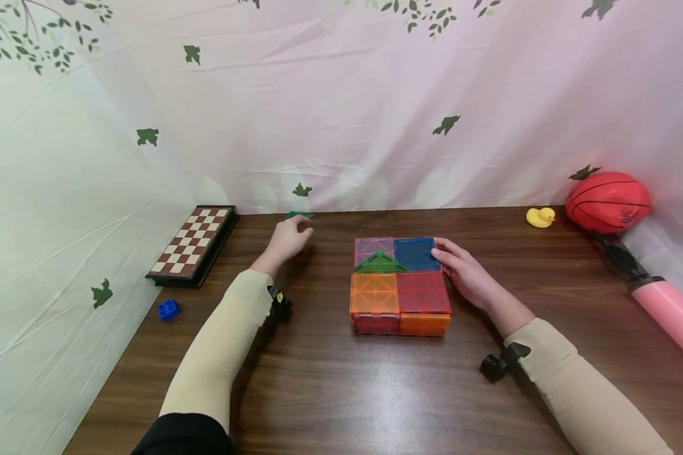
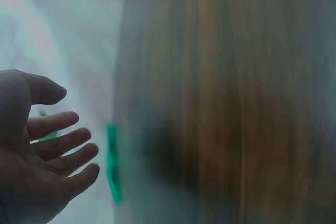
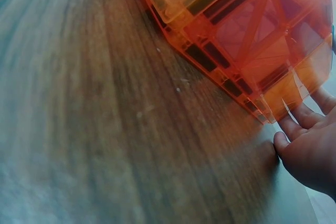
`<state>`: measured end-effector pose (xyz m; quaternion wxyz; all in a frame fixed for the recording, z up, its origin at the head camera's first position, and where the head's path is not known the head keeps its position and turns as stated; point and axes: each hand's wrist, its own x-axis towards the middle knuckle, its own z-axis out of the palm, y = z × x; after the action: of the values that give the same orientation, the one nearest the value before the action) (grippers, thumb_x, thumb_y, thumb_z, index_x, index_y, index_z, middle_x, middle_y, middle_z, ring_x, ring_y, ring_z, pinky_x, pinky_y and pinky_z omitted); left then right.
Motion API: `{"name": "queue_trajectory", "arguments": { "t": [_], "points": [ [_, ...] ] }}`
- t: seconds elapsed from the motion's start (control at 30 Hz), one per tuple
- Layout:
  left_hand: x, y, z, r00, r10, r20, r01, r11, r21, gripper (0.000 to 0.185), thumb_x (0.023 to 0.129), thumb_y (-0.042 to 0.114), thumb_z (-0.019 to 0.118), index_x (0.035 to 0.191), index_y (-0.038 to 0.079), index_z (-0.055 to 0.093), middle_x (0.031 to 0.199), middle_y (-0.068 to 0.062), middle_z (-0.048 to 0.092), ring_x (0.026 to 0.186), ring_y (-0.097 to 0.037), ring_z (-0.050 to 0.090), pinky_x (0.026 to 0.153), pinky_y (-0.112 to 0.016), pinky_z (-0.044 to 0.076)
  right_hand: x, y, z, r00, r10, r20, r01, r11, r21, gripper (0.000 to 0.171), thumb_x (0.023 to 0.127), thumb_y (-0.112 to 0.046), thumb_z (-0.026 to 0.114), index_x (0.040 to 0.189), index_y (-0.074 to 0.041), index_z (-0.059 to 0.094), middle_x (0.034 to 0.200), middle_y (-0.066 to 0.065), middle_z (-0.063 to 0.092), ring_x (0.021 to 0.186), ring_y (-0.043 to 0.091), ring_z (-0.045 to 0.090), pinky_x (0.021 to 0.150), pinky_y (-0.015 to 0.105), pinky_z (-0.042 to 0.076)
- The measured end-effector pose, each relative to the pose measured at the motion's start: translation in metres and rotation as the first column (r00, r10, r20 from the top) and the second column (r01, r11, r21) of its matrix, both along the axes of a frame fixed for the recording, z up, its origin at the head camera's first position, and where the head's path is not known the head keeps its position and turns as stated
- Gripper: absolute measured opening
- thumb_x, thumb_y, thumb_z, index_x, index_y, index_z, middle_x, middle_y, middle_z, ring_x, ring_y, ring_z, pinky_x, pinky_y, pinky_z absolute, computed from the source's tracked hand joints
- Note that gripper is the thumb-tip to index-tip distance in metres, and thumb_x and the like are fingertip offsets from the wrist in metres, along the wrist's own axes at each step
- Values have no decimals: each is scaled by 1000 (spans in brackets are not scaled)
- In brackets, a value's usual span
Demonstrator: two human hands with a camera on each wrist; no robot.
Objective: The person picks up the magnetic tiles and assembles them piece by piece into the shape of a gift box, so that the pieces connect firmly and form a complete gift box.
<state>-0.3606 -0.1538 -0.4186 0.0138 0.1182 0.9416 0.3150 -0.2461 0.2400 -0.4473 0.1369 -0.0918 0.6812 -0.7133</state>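
A low box built of translucent magnetic tiles (image 1: pixel 424 292) stands on the wooden table, with purple, blue, orange and red squares on top. A green triangular tile (image 1: pixel 380 261) lies over the purple square. My right hand (image 1: pixel 463 270) rests against the box's right side, its thumb at the blue tile (image 1: pixel 414 254); in the right wrist view its fingers (image 3: pixel 303 115) touch the box wall. My left hand (image 1: pixel 287 240) is over the table's back, near a flat green piece (image 1: pixel 300 215). In the left wrist view its fingers (image 2: pixel 73 153) are loosely extended, holding nothing.
At the left are a folding chessboard (image 1: pixel 193 243) and a blue toy brick (image 1: pixel 169 309). A yellow rubber duck (image 1: pixel 541 217), a red ball (image 1: pixel 608 201) and a pink hand pump (image 1: pixel 668 316) sit at the right. A white leaf-printed curtain (image 1: pixel 341 114) hangs behind the table.
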Motion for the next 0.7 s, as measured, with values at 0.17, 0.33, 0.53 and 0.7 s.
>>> {"name": "queue_trajectory", "arguments": {
  "t": [0.17,0.33,0.53,0.7],
  "points": [
    [-14,-25,-9,997,15,78,3,973,-230,60,104,28,54,156,3,39,160,-19,36,146,-38,34,114,-55,33,-1,-2,-3,1000,7,4,-7,1000,-2,59,109,-36,47,154,-1,31,137,2,52,119,13,54,101,18,43],
    [-14,-29,-11,993,19,117,26,930,-366,64,104,31,54,159,4,33,164,-18,29,148,-38,30,115,-57,31,-1,-2,-3,1000,3,1,-3,1000,-7,58,109,-36,48,153,-2,32,137,2,52,119,13,54,101,18,43],
    [-1,-21,-10,995,-21,101,60,911,-408,61,104,31,54,156,2,39,162,-18,33,147,-37,33,113,-57,34,-1,0,-2,1000,0,3,0,1000,-6,57,109,-36,48,153,-2,33,137,2,52,119,13,54,101,17,42],
    [22,-15,-8,992,-88,90,119,888,-445,59,105,32,54,157,5,40,161,-17,35,146,-36,35,111,-59,35,0,0,-1,1000,-3,7,3,1000,-2,58,109,-37,48,153,-2,32,137,2,52,120,13,53,101,18,42]
  ]
}}
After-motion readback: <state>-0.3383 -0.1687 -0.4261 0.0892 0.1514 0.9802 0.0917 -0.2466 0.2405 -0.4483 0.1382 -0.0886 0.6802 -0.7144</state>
